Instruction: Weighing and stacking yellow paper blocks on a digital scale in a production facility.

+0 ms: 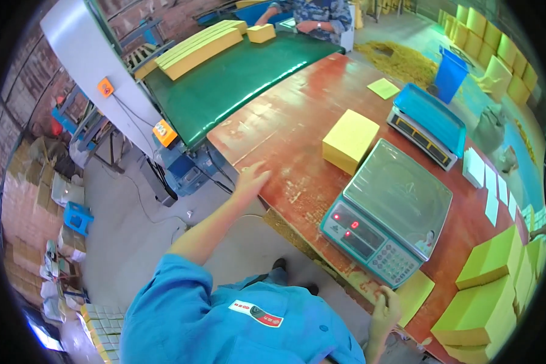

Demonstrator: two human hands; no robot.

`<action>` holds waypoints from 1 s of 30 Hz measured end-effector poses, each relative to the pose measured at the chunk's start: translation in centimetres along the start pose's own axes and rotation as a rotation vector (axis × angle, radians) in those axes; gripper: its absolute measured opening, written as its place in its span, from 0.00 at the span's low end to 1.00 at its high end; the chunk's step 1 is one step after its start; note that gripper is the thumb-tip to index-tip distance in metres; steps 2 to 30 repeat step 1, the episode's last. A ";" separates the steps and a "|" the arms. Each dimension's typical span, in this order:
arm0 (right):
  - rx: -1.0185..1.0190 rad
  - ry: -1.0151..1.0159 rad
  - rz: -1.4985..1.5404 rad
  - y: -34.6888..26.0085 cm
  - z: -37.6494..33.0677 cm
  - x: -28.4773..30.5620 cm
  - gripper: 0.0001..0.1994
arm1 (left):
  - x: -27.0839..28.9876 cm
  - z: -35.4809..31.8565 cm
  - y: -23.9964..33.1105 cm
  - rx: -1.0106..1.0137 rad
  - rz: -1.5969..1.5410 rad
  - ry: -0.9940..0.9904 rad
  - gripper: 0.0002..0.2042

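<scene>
My left hand (254, 179) rests at the near-left edge of the red-brown table (273, 139), its fingers loosely stretched and nothing in them. By the front corner of a digital scale (400, 203), my right hand (386, 310) hangs at the table edge, with its fingers slightly bent and apart and no object visible in it. The scale has a bare metal plate and a lit red display. Close behind it sits a thick block of yellow paper (350, 141). Beside my right hand, a yellow sheet (414, 296) lies partly under the scale.
A second scale with a blue tray (432, 120) stands farther back, near white cards (490, 182). Yellow paper stacks (482, 309) fill the near right. Beyond the table, a green conveyor (236, 85) carries long yellow blocks (200, 48); a co-worker (321, 18) stands behind it.
</scene>
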State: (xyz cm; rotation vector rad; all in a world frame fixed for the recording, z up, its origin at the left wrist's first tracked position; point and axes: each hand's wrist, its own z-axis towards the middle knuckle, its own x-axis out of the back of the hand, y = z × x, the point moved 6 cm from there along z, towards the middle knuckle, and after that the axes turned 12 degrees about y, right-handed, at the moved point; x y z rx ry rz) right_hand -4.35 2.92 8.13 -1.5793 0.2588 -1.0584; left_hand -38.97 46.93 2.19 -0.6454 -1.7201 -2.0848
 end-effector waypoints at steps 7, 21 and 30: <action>0.043 -0.046 -0.029 -1.4 0.4 -1.3 0.13 | 0.2 0.2 -0.6 0.000 -0.007 0.010 0.36; 0.043 -0.046 -0.029 -1.4 0.4 -1.3 0.13 | 0.2 0.2 -0.6 0.000 -0.007 0.010 0.36; 0.043 -0.046 -0.029 -1.4 0.4 -1.3 0.13 | 0.2 0.2 -0.6 0.000 -0.007 0.010 0.36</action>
